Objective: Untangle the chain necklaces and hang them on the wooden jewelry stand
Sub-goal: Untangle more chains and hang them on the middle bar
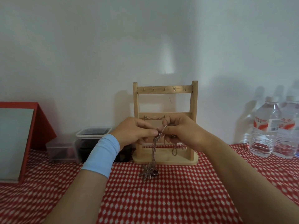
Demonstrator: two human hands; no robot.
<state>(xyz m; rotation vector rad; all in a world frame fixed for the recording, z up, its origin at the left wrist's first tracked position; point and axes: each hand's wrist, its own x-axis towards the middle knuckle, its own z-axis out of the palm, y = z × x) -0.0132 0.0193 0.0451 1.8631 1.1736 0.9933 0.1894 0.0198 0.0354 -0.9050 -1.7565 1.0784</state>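
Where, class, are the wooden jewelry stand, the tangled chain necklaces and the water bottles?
wooden jewelry stand (178, 91), head view, on its top rail with hooks.
chain necklaces (154, 147), head view, on the hanging strands.
water bottles (260, 124), head view, on one bottle's label.

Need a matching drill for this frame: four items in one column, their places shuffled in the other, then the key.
Items
1. chain necklaces
2. water bottles
3. plastic containers
4. wooden jewelry stand

Places
A. left of the stand, behind the left wrist
B. far right, by the wall
C. centre, in front of the wall, behind both hands
D. pinched by the left hand and right hand, hanging down to the tablecloth

Pairs: 1-D, 2-B, 3-A, 4-C.
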